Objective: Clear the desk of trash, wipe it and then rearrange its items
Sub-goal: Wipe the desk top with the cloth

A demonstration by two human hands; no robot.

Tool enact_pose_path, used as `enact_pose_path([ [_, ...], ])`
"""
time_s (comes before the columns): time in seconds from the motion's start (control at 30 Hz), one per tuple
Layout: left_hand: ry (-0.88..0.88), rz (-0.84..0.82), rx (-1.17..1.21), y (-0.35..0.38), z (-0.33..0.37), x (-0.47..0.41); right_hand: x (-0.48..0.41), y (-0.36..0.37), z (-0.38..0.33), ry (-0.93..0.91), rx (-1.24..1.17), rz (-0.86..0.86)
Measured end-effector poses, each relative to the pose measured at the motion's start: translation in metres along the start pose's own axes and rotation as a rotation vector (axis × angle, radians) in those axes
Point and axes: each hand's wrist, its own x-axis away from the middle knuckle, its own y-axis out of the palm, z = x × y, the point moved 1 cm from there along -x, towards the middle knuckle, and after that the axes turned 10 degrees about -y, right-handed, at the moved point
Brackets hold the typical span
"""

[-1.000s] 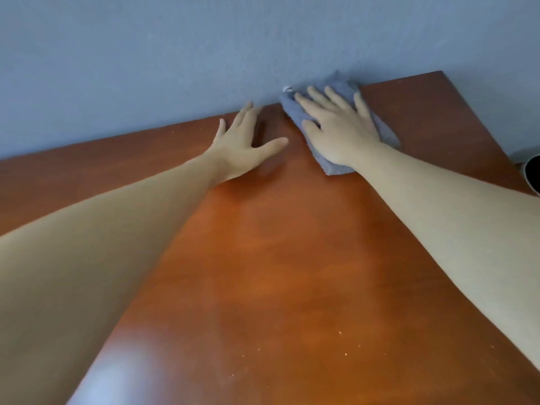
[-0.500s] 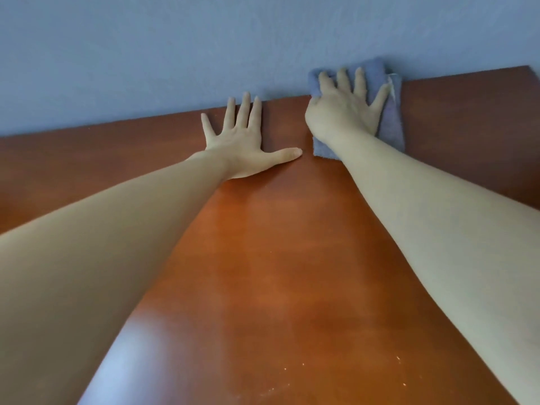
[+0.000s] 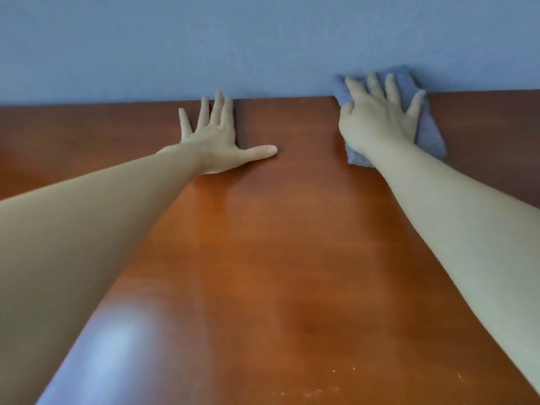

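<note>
Nearest edge: the surface (image 3: 263,273), a glossy red-brown wood top, carries a scatter of pale specks (image 3: 318,390) toward its right side; a pale patch of glare (image 3: 117,343) lies on the finish at lower left.

Two bare forearms reach across the top toward the back; the left forearm (image 3: 87,229) enters from the lower left, the right forearm (image 3: 467,229) from the right edge.

Farther back, the left hand (image 3: 216,138) lies palm down, flat on the surface; its grip is fully spread, four fingers straight and pointing at the back edge, thumb stretched sideways to the right; it has hold of nothing; the fingertips reach the back edge.

To its right and well apart, the right hand (image 3: 377,121) presses palm down on the cloth (image 3: 429,135); its grip is likewise flattened, fingers straight and fanned over the fabric, pinching nothing.

The cloth is blue-grey, nubby and folded to an oblong; it sits at the back edge of the surface, right of centre; its near end shows beside the wrist, its right side beyond the little finger; its far end rides up over the line where surface meets wall.

Farthest: the wall (image 3: 263,39), plain blue, meets the back edge along its full visible length.
</note>
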Motion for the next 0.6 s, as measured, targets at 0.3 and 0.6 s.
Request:
enact_pose_path([
  [0.3, 0.035, 0.017, -0.002, 0.001, 0.002, -0.002, -0.016, 0.013, -0.104, -0.209, -0.053, -0.019],
  [0.6, 0.07, -0.014, 0.047, -0.005, -0.002, 0.001, 0.009, 0.014, -0.097, -0.522, -0.238, -0.071],
])
